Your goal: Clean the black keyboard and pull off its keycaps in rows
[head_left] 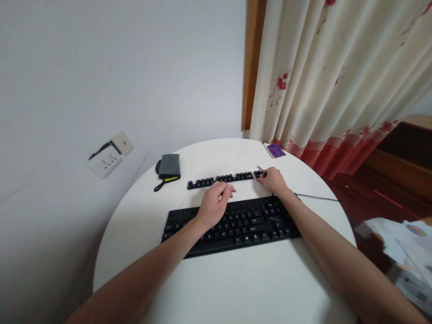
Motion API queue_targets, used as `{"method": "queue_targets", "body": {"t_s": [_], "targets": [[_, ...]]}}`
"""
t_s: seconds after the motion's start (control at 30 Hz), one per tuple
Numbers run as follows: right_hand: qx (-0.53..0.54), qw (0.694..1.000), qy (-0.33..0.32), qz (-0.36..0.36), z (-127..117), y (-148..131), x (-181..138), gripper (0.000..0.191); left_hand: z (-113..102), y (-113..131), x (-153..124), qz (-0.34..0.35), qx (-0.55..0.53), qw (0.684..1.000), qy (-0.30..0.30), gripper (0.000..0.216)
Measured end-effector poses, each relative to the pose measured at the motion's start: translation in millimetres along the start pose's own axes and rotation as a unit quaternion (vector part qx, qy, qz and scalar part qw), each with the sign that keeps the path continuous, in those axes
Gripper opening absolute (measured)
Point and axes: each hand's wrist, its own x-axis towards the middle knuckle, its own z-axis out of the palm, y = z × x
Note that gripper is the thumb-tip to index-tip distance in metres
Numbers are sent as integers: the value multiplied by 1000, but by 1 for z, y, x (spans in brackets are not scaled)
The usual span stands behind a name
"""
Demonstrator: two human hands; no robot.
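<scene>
My left hand [215, 202] hovers over or rests on the upper middle of a black keyboard [249, 220], its fingers curled together and nothing visible in them. A row of loose black keycaps [222, 179] runs behind the keyboard on the white round table [243, 279]. At the right end of that row is my right hand [272, 180], closed around a small metal tool with two thin prongs [259, 168]. The tool's handle is mostly hidden by the fingers. Part of the keyboard is covered by my left hand and right forearm.
A grey pouch [169, 165] with a dark loop lies at the back left of the table. Near the back right edge sits a purple cloth [276, 150]. A thin cable [317, 196] runs off the right side. Curtains [303, 81] hang behind.
</scene>
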Motion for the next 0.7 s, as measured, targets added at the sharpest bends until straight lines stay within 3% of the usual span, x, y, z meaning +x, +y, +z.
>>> {"method": "queue_targets", "body": {"t_s": [0.7], "targets": [[10, 1000, 13, 3, 5, 1, 2, 19, 0, 0, 1, -4, 0, 1000, -5, 33]]}}
